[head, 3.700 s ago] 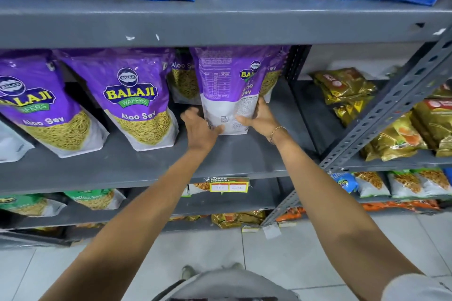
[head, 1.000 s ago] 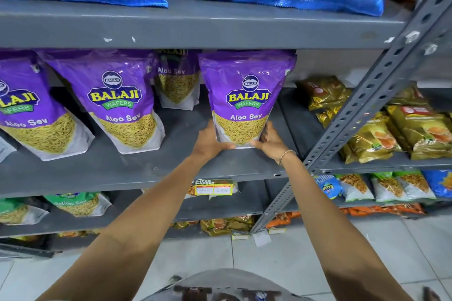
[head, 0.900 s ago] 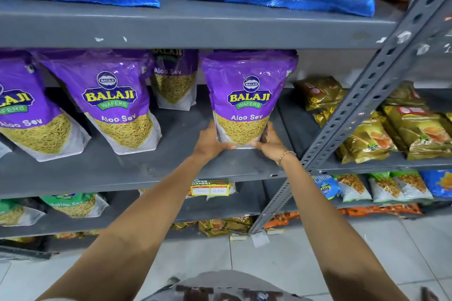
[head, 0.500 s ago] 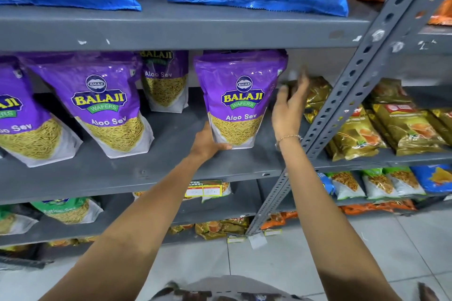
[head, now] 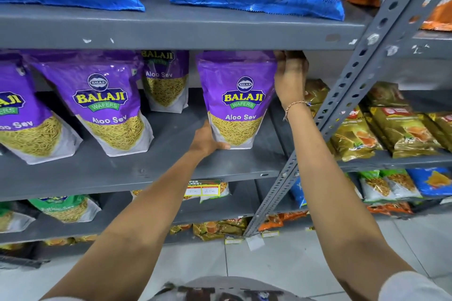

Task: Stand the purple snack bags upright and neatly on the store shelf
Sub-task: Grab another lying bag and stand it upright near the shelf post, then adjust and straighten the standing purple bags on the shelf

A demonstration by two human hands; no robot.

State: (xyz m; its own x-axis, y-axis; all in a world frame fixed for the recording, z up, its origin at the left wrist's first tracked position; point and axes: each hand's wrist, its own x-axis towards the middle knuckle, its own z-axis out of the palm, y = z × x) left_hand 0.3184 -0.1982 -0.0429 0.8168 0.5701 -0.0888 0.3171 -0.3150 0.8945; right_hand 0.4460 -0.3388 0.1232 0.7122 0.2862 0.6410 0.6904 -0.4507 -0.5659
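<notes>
Grey metal shelving [head: 186,32], tiled floor [head: 281,264]

Both forearms bare from wrist to past the elbow. Right wrist carries a thin beaded bracelet [head: 296,104], pinkish-orange beads with a small dark bead at one end and a short loose tail hanging off it. Left wrist bare, nothing worn. Right upper arm ends in a white short sleeve [head: 415,287] at the bottom right corner. Bottom centre shows the front of a light grey garment [head: 220,289] with a dark blotchy print across it; print blurred, can't make out the design. No rings visible on either hand.
</notes>
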